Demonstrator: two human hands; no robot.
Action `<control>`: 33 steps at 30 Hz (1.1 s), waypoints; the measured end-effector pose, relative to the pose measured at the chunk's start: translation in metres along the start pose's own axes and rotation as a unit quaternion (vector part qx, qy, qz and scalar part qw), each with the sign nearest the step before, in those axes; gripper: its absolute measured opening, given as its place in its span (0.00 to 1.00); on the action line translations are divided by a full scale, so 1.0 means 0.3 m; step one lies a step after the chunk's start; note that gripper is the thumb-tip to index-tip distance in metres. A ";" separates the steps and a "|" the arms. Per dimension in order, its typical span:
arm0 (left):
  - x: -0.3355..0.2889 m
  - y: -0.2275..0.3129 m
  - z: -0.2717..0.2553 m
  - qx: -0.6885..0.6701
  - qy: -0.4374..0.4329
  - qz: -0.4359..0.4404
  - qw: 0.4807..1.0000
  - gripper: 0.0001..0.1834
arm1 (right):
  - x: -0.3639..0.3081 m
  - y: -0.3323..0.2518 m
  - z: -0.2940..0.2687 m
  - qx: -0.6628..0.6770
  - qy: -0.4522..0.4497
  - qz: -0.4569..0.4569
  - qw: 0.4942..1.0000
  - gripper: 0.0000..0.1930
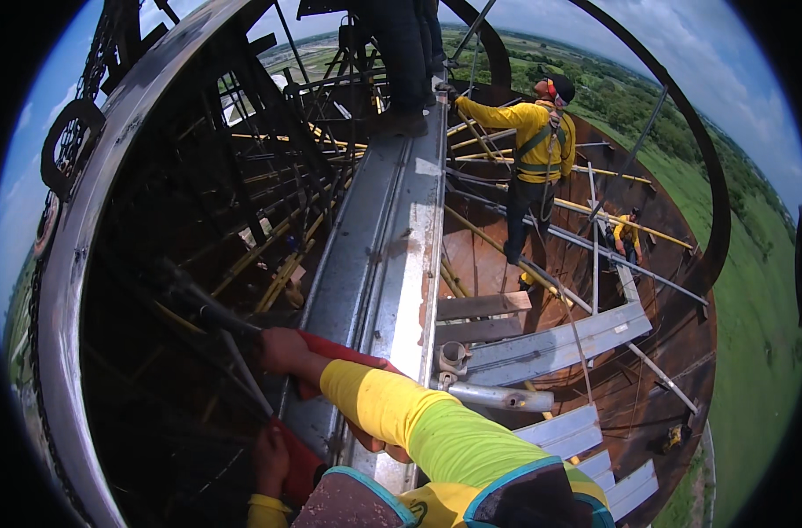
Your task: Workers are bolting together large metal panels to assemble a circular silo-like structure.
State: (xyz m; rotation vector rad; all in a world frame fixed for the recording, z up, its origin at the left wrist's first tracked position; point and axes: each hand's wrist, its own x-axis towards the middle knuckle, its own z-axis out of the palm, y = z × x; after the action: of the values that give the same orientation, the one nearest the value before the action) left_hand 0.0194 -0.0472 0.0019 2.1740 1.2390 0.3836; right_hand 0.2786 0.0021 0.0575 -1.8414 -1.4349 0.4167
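My right hand (284,352) reaches across to the left at the end of a yellow and lime sleeve. It is closed around the near end of a dark bar (209,308), which is blurred and in shade. Lower down, my left hand (270,459), with a yellow cuff, looks closed near the foot of a thin grey rod (247,374); its grip is too dim to make out. Red material (352,349) shows beside my right wrist, and more by my left hand; its kind is unclear. Under my right forearm, some fingers (379,443) touch the metal plank (401,229).
A person in yellow with a harness (541,145) stands on pipes at the right; another (628,236) is farther below. Dark-trousered legs (405,62) stand on the plank's far end. Scaffold pipes (506,398) and loose planks (559,343) lie right, above a rusty floor (471,255). A curved metal rim (66,290) borders the left.
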 end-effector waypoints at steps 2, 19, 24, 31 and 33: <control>-0.001 0.007 -0.002 0.011 0.001 0.001 1.000 0.25 | 0.003 0.007 0.009 -0.001 0.003 0.002 1.000 0.17; 0.007 0.023 -0.013 0.028 -0.018 -0.010 0.999 0.25 | 0.008 0.019 0.017 -0.006 -0.002 0.005 1.000 0.19; -0.009 0.038 -0.013 0.022 0.005 0.011 1.000 0.24 | 0.016 0.027 0.033 -0.015 -0.001 0.008 1.000 0.19; -0.007 0.030 -0.010 0.004 -0.004 -0.006 1.000 0.25 | 0.019 0.029 0.031 -0.017 -0.008 0.006 1.000 0.18; -0.002 0.024 -0.013 0.021 -0.005 -0.005 1.000 0.25 | 0.017 0.026 0.027 -0.015 -0.009 0.006 1.000 0.18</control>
State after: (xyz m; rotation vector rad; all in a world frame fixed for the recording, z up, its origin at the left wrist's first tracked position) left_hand 0.0220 -0.0492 0.0095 2.2006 1.2618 0.3444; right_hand 0.2803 0.0091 0.0475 -1.8755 -1.4489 0.4215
